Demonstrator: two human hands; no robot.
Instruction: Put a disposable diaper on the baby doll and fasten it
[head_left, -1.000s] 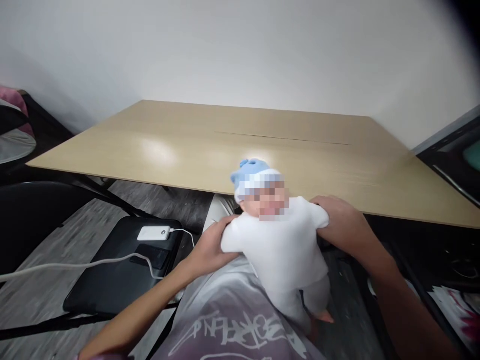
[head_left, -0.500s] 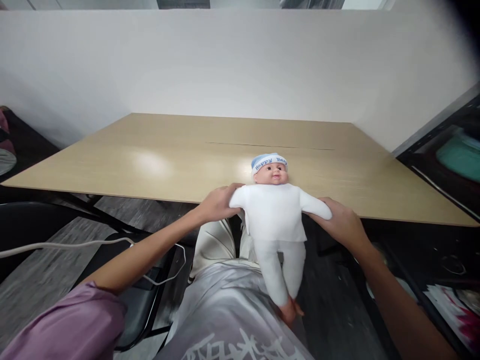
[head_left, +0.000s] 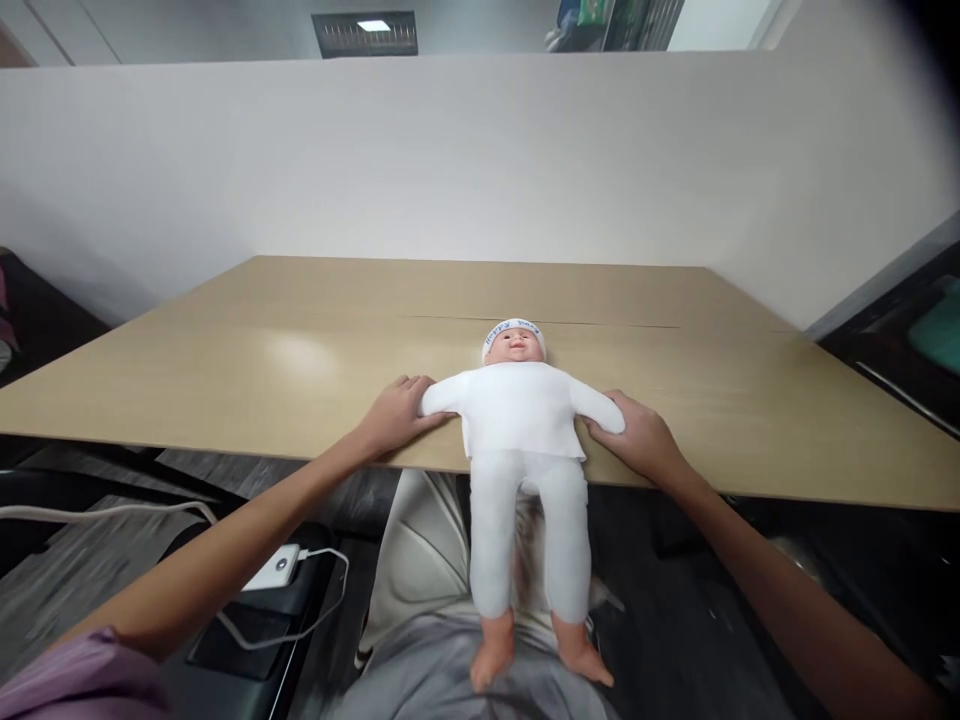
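Note:
A baby doll [head_left: 523,410] in a white top and white trousers lies on its back at the front edge of the wooden table [head_left: 300,300]. Its headband carries blue lettering, and its legs hang over the edge above my lap, bare feet down. My left hand [head_left: 397,412] is closed round the doll's sleeved arm on the left of the view. On the other side, my right hand [head_left: 636,436] grips the opposite arm, thumb on top. Both of the doll's arms are stretched outward, and its hands are hidden in the sleeves or my grip.
A pale wall [head_left: 480,160] rises behind the table. Below left, a black chair [head_left: 225,670] holds a white power bank [head_left: 276,568] with a white cable [head_left: 337,600]. A dark shelf [head_left: 892,340] stands at the right.
The doll has moved left and forward, its upper body now laid back on the table, with both hands still on its arms. Its legs have spread apart. The camera view has tilted up.

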